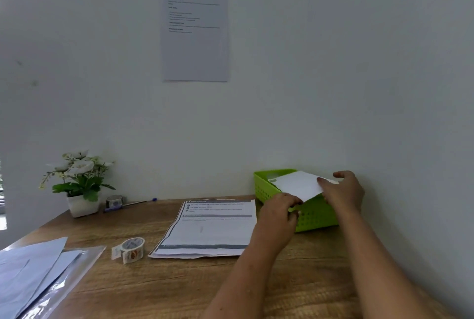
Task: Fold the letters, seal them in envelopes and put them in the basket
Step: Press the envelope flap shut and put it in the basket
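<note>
Lower right of frame: we grip a white envelope w/ both hands, left hand & right hand pinching its edges, over the green basket; letters lie centre-frame on the table.

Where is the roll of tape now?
In the head view, the roll of tape lies on the wooden desk, left of the printed letters.

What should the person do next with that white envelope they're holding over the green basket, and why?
Probably lower it and let go. Both the left hand and the right hand hold the white paper envelope tilted over the rim of the green plastic basket, so it isn't resting inside yet.
</note>
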Motion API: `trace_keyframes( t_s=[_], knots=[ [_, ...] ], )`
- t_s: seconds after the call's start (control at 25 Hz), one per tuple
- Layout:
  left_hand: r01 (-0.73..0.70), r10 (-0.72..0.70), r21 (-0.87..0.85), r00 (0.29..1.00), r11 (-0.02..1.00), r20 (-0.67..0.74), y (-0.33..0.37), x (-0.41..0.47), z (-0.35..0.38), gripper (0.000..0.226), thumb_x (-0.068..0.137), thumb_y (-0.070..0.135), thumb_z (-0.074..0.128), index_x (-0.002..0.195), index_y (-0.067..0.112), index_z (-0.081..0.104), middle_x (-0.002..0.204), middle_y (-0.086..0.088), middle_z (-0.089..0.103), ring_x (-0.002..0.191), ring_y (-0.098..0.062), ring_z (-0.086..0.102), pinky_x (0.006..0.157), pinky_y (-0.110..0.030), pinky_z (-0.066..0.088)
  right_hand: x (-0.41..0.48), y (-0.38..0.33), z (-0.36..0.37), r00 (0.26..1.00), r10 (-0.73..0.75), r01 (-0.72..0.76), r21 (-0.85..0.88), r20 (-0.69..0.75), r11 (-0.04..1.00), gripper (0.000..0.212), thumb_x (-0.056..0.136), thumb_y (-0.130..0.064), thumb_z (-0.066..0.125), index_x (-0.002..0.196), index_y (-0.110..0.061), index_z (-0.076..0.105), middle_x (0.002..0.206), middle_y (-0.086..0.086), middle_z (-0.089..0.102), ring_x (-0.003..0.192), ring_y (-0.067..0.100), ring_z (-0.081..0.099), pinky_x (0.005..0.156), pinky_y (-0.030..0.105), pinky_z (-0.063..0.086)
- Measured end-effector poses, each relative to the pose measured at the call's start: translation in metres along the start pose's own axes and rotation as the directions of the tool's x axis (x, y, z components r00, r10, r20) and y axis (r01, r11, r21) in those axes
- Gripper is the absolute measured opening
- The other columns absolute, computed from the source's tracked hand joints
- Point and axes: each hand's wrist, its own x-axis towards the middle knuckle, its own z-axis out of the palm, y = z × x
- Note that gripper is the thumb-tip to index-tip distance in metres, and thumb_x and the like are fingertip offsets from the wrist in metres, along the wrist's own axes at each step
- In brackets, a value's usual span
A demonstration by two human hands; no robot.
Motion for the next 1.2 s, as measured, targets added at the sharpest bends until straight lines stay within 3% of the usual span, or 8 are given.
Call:
trace_keyframes(
  t_s=[0.12, 0.36, 0.56, 0.68, 0.8, 0.88, 1.04, 1.2],
  knots=[
    [-0.071, 0.069, 0.082, 0.997, 0.994, 0.036, 0.002, 0.001, 0.005, 0.035, 0.087, 0.008, 0.056, 0.122, 0.009, 0.059, 0.131, -0.007, 0.056, 0.123, -0.017, 0.049, 0.104, -0.026, 0.036, -0.003, 0.005, 0.003, 0.991, -0.131, 0.129, -0.069, -0.027, 0.989, 0.050, 0.077, -0.022, 0.075, 0.119, -0.005, 0.053, 0.123, 0.023, 0.052, 0.111, 0.036, 0.053, 0.096, 0.038, 0.043],
    [-0.112, 0.080, 0.158, 0.977, 0.981, 0.197, 0.004, 0.001, 0.004, 0.039, 0.085, 0.011, 0.059, 0.124, 0.011, 0.059, 0.151, -0.007, 0.032, 0.136, -0.022, 0.031, 0.111, -0.028, 0.025, -0.016, 0.004, 0.006, 0.932, -0.362, 0.335, -0.460, 0.032, 0.822, 0.032, 0.089, -0.028, 0.061, 0.113, -0.009, 0.056, 0.123, 0.015, 0.043, 0.098, 0.041, 0.058, 0.080, 0.043, 0.047],
    [0.307, -0.312, -0.073, 0.947, 0.949, -0.073, -0.031, 0.022, -0.058, 0.023, 0.083, 0.009, 0.062, 0.102, 0.015, 0.073, 0.125, -0.006, 0.060, 0.115, -0.020, 0.055, 0.095, -0.020, 0.036, -0.069, -0.015, 0.046, 0.711, -0.596, 0.702, -0.341, 0.373, 0.625, 0.015, 0.089, -0.029, 0.055, 0.102, -0.024, 0.060, 0.103, 0.002, 0.062, 0.091, 0.026, 0.063, 0.069, 0.033, 0.046],
    [0.552, -0.548, 0.092, 0.834, 0.829, -0.065, -0.089, 0.015, -0.117, 0.023, 0.084, 0.010, 0.060, 0.103, 0.018, 0.072, 0.116, -0.003, 0.067, 0.104, -0.017, 0.058, 0.086, -0.019, 0.039, -0.102, -0.006, 0.079, 0.491, -0.505, 0.839, -0.230, 0.710, 0.492, 0.033, 0.089, -0.041, 0.054, 0.120, -0.031, 0.055, 0.120, -0.004, 0.061, 0.111, 0.019, 0.057, 0.087, 0.031, 0.045],
    [0.690, -0.686, 0.139, 0.723, 0.711, -0.079, -0.139, -0.009, -0.144, 0.029, 0.087, 0.013, 0.058, 0.116, 0.015, 0.064, 0.123, -0.009, 0.062, 0.110, -0.022, 0.056, 0.092, -0.026, 0.043, -0.116, 0.008, 0.100, 0.403, -0.137, 0.856, -0.320, 0.905, 0.406, 0.068, 0.087, -0.065, 0.039, 0.147, -0.037, 0.023, 0.156, 0.002, 0.024, 0.142, 0.026, 0.024, 0.114, 0.040, 0.022],
    [0.727, -0.729, 0.159, 0.682, 0.668, -0.057, -0.161, -0.019, -0.141, 0.041, 0.089, 0.023, 0.058, 0.129, 0.016, 0.053, 0.132, -0.012, 0.054, 0.120, -0.028, 0.050, 0.102, -0.034, 0.041, -0.114, 0.012, 0.104, 0.337, 0.063, 0.822, -0.326, 0.939, 0.468, 0.070, 0.086, -0.071, 0.032, 0.147, -0.043, 0.015, 0.160, 0.001, 0.009, 0.146, 0.026, 0.010, 0.118, 0.044, 0.010],
    [0.708, -0.760, 0.312, 0.646, 0.634, 0.078, -0.181, -0.019, -0.125, 0.061, 0.091, 0.039, 0.054, 0.144, 0.023, 0.029, 0.151, -0.012, 0.032, 0.141, -0.035, 0.021, 0.117, -0.047, 0.013, -0.092, -0.001, 0.096, 0.207, 0.178, 0.763, -0.272, 0.962, 0.587, 0.058, 0.086, -0.058, 0.052, 0.138, -0.041, 0.037, 0.153, -0.006, 0.031, 0.138, 0.017, 0.031, 0.112, 0.032, 0.027],
    [0.668, -0.754, 0.428, 0.655, 0.608, 0.049, -0.185, -0.020, -0.122, 0.061, 0.086, 0.052, 0.055, 0.140, 0.032, 0.035, 0.150, -0.008, 0.033, 0.140, -0.033, 0.021, 0.113, -0.050, 0.023, -0.076, -0.015, 0.126, 0.395, 0.039, 0.776, -0.356, 0.918, 0.520, 0.055, 0.088, -0.043, 0.058, 0.138, -0.026, 0.042, 0.147, 0.003, 0.041, 0.132, 0.021, 0.041, 0.108, 0.032, 0.035]
  ],
)
